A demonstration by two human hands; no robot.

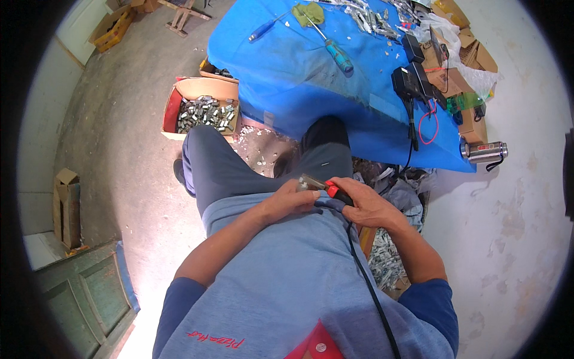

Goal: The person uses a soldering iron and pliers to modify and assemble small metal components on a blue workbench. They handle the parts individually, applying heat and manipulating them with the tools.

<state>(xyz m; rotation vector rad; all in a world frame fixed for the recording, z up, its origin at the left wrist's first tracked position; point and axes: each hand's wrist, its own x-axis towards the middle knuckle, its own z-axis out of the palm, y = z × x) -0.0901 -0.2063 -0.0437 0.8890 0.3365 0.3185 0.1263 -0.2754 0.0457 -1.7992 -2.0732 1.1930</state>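
Both hands meet over my lap, close to the hem of my grey-blue shirt. My right hand [369, 205] is closed around a black-and-red corded tool [339, 194], whose exact kind I cannot make out. From it a black cord [366, 272] runs down across my shirt. My left hand [288, 201] is closed, thumb on top, on a grey-brown, partly see-through piece [310, 183] against the tool's red end. Whether that piece belongs to the tool I cannot tell. A small pale sliver [325, 164] lies on my dark trousers just beyond the hands.
Ahead is a blue-covered table [281, 66] with a teal-handled screwdriver [339, 55], a blue-handled tool [262, 31], black power adapters [406, 82] and metal strips [369, 19]. A steel flask [487, 152] lies at its right corner. An open carton [170, 111] of small metal parts stands left.
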